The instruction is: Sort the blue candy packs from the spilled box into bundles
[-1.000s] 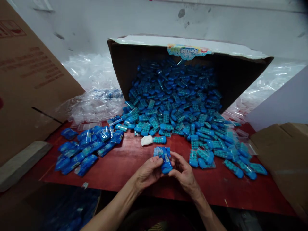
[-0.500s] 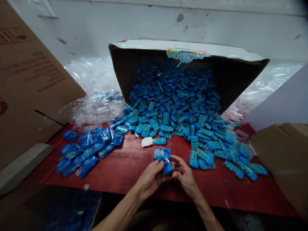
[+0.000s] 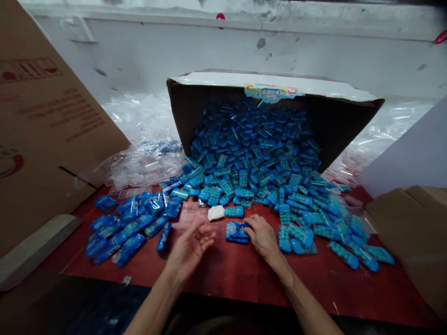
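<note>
My left hand [image 3: 194, 245] is held above the red table, palm turned up, fingers loosely curled and apart, with nothing in it. Just left of it lies a blue wrapped packet [image 3: 164, 237], apart from the other packets [image 3: 134, 221]. My right hand [image 3: 262, 236] pinches the right edge of a small flat stack of blue printed wrappers [image 3: 236, 232] on the table. Behind that stack, a clear case of turquoise beads with a blue cap [image 3: 234, 211] lies beside a crumpled white wad [image 3: 216, 213].
A tipped carton [image 3: 277, 80] spills a heap of similar bead cases [image 3: 258, 153] onto the red table [image 3: 216, 274]. Clear plastic bags [image 3: 143, 163] lie behind on the left. A large cardboard box [image 3: 45, 121] stands left, another [image 3: 412, 237] right. A grey bar [image 3: 28, 251] lies at left.
The blue packet that both hands held now lies on the table at left. My left hand has moved left and opened; my right hand has reached forward to the wrapper stack. The view has tilted up slightly.
</note>
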### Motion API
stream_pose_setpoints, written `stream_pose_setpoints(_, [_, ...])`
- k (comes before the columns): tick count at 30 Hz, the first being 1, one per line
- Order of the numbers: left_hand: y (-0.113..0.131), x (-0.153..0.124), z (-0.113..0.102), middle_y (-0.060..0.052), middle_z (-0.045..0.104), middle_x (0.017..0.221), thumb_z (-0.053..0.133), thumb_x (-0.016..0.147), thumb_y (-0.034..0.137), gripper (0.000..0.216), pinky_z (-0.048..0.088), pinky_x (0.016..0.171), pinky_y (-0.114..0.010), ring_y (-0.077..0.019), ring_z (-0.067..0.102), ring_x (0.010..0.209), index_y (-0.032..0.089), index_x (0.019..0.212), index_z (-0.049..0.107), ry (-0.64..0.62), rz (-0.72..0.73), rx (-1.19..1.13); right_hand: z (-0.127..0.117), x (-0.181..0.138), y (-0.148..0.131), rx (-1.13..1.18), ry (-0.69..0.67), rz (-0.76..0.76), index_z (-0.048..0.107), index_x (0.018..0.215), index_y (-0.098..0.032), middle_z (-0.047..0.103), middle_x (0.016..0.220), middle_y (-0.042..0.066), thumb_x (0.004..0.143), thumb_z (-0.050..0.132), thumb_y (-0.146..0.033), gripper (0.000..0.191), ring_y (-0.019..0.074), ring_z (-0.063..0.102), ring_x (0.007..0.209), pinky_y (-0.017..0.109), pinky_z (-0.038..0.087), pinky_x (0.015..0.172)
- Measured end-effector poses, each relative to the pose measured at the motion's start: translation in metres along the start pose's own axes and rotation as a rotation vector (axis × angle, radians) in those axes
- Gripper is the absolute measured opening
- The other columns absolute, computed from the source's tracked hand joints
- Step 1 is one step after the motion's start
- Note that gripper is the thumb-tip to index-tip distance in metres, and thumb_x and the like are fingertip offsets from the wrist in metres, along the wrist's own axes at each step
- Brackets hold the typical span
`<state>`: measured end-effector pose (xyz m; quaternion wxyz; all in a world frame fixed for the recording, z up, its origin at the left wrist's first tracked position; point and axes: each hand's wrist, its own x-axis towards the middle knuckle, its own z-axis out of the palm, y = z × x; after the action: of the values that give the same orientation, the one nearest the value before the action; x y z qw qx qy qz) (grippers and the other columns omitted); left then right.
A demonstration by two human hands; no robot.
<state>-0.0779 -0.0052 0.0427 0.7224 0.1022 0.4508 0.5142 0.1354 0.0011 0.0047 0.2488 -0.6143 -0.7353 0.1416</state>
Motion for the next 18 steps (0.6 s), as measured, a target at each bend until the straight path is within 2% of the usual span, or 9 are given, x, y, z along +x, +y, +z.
stream_pose_setpoints(4, [-0.042, 0.003, 0.016, -0.002, 0.062, 0.059, 0.055, 0.072, 0.023, 0.018, 0.044, 0.044, -0.02, -0.0117, 0.058, 0.047, 0.013, 0.086, 0.052, -0.01, -0.027, 0.226, 0.016, -0.003, -0.001, -0.117, 0.017, 0.01, 0.063, 0.078, -0.024, 0.058, 0.074, 0.003, 0.082, 0.046, -0.022, 0.017, 0.0184, 0.049, 0.075, 0.029, 0.033, 0.066])
stream_pose_setpoints(7, [-0.057, 0.008, 0.018, 0.0, 0.059, 0.056, 0.058, 0.068, 0.03, 0.025, 0.035, 0.036, -0.016, -0.0074, 0.051, 0.038, 0.013, 0.085, 0.052, -0.018, -0.004, 0.338, 0.018, -0.008, -0.001, -0.161, 0.035, 0.003, 0.063, 0.079, -0.024, 0.058, 0.075, 0.004, 0.084, 0.044, -0.022, 0.02, 0.0186, 0.047, 0.077, 0.029, 0.031, 0.067])
stream_pose_setpoints(11, [-0.062, 0.016, 0.016, 0.003, 0.056, 0.053, 0.063, 0.06, 0.037, 0.038, 0.028, 0.032, -0.016, -0.0053, 0.043, 0.032, 0.013, 0.088, 0.051, 0.059, 0.106, 0.483, 0.011, -0.012, -0.005, -0.153, 0.071, -0.037, 0.063, 0.082, -0.023, 0.058, 0.076, 0.004, 0.084, 0.043, -0.021, 0.02, 0.0171, 0.048, 0.076, 0.029, 0.031, 0.068])
stream_pose_setpoints(14, [-0.062, 0.016, 0.019, 0.005, 0.053, 0.052, 0.066, 0.057, 0.035, 0.044, 0.025, 0.032, -0.017, -0.0049, 0.039, 0.032, 0.013, 0.092, 0.052, 0.081, 0.181, 0.575, 0.003, -0.016, -0.011, -0.026, 0.121, -0.105, 0.063, 0.084, -0.022, 0.057, 0.078, 0.004, 0.084, 0.043, -0.022, 0.02, 0.0164, 0.049, 0.075, 0.028, 0.034, 0.068])
stream_pose_setpoints(16, [-0.061, 0.013, 0.024, 0.003, 0.055, 0.056, 0.066, 0.056, 0.031, 0.035, 0.027, 0.036, -0.017, -0.0044, 0.04, 0.037, 0.013, 0.085, 0.057, 0.013, 0.211, 0.622, 0.0, -0.02, -0.013, 0.112, 0.148, -0.158, 0.063, 0.086, -0.023, 0.057, 0.083, 0.005, 0.083, 0.044, -0.023, 0.019, 0.0169, 0.051, 0.078, 0.029, 0.037, 0.07])
stream_pose_setpoints(18, [-0.061, 0.011, 0.028, 0.002, 0.054, 0.056, 0.062, 0.06, 0.029, 0.02, 0.03, 0.041, -0.018, -0.0054, 0.041, 0.044, 0.011, 0.068, 0.061, -0.053, 0.243, 0.662, 0.0, -0.022, -0.011, 0.258, 0.141, -0.156, 0.063, 0.087, -0.023, 0.057, 0.088, 0.005, 0.081, 0.046, -0.026, 0.018, 0.0184, 0.051, 0.085, 0.031, 0.038, 0.076])
